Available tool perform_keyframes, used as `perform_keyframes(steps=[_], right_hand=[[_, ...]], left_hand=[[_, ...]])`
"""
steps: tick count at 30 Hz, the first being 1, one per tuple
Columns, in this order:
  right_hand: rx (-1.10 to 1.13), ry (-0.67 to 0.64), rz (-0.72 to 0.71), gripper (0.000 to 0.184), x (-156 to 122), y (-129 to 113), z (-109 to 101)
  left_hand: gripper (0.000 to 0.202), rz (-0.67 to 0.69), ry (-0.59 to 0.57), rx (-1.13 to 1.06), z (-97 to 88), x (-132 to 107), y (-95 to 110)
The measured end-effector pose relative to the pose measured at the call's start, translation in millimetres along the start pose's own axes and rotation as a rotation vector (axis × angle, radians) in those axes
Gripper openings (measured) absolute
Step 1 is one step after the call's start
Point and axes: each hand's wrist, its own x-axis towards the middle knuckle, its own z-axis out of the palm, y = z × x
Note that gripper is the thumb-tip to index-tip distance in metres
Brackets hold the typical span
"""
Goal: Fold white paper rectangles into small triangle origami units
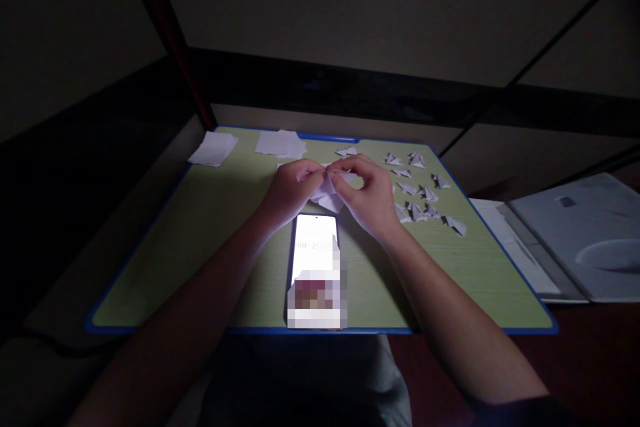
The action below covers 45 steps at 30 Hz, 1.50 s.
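Note:
Between my two hands is a partly folded sheet of white paper (329,197), its creased lower part hanging toward me. My left hand (295,185) pinches it from the left, thumb and fingertips closed on the top edge. From the right, my right hand (367,190) grips the same paper, its thumb and forefinger meeting near the left fingertips. Just below the hands a lit phone (316,260) lies face up, showing timer digits. To the right several small folded paper pieces (415,211) are spread out. The fingers hide part of the held paper.
Two stacks of white paper lie at the back: a left stack (215,148) and a middle stack (281,144). The yellow-green table (165,260) has a blue rim. A dark wall stands behind it. An open white box (575,233) lies beyond the right edge.

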Motion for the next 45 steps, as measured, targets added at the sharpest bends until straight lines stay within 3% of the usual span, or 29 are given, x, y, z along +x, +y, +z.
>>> perform_keyframes(steps=[8, 14, 20, 29, 34, 39, 45], right_hand=[[0.090, 0.010, 0.121, 0.006, -1, 4, 6], [-0.026, 0.089, -0.059, 0.009, -4, 1, 8], [-0.094, 0.083, -0.149, 0.008, -5, 4, 6], [-0.196, -0.133, -0.237, 0.024, -2, 9, -3], [-0.218, -0.243, -0.268, 0.033, -2, 10, -6], [-0.087, -0.172, -0.150, 0.025, -2, 9, -2], [0.231, -0.134, 0.150, 0.013, 1, 16, 5]], left_hand=[[0.010, 0.037, 0.076, 0.042, 2.0, 0, 2], [0.011, 0.082, 0.092, 0.076, 3.4, -2, 1], [0.013, 0.025, 0.074, 0.041, 1.8, -1, 1], [0.015, -0.149, 0.038, -0.241, -2.3, 2, -9], [0.015, -0.173, 0.049, -0.235, -4.1, 4, -10], [0.014, -0.149, 0.032, -0.152, -4.5, 3, -6], [0.017, -0.030, -0.020, 0.042, -6.0, 2, -4]])
